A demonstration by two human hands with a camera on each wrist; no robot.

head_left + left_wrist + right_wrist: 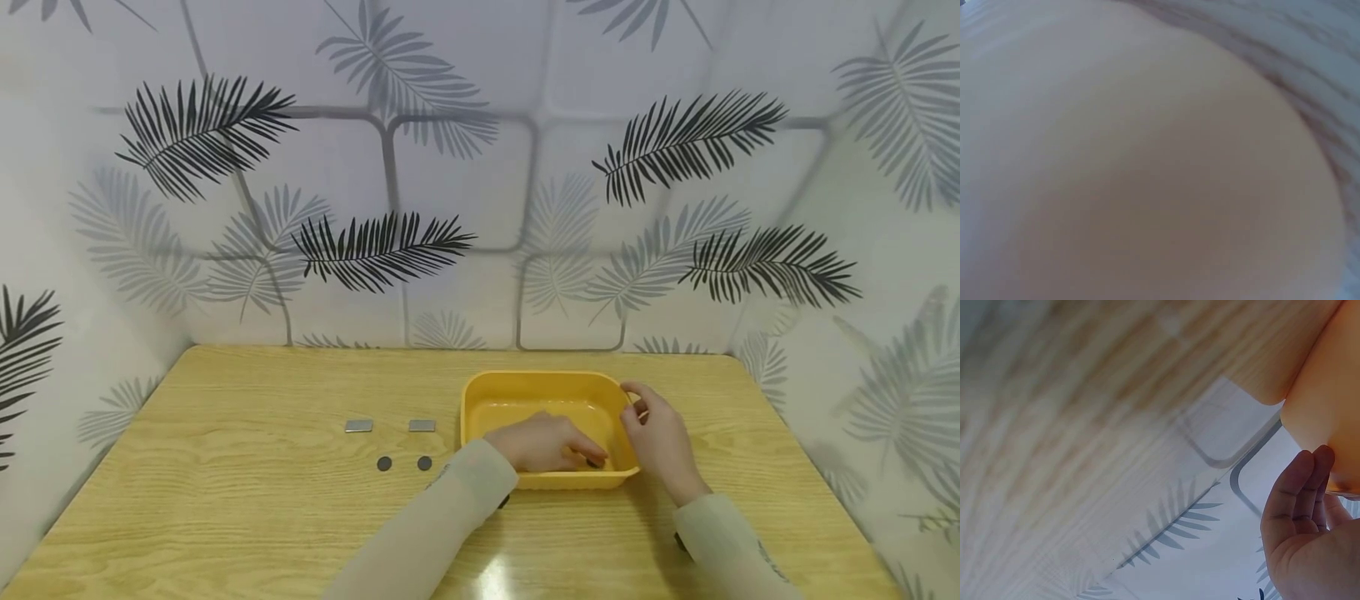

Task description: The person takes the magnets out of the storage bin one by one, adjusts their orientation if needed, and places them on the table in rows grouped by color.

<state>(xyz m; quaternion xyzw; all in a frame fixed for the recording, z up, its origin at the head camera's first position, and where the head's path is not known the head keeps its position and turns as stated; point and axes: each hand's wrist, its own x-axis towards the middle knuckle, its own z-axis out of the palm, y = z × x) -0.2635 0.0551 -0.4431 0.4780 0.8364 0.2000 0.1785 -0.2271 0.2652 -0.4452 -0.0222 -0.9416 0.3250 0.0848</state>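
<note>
A yellow plastic bin point(540, 482) stands on the wooden table, right of the middle. Inside it is my left hand point(546, 442), reaching over the near rim with fingertips down at a small dark disc point(595, 464) near the front right corner. The fingers partly cover that disc and appear to pinch it. At the right wall, my right hand point(663, 440) holds the bin's rim between thumb and fingers; the right wrist view shows its curled fingers point(1294, 487) against the yellow side. Blurred skin fills most of the left wrist view.
Left of the bin lie two flat silver rectangular pieces, one further left point(358, 426) and one nearer the bin point(422, 426). In front of them are two dark round discs, a left one point(384, 463) and a right one point(424, 463). A leaf-patterned wall point(465, 183) borders the table point(247, 500).
</note>
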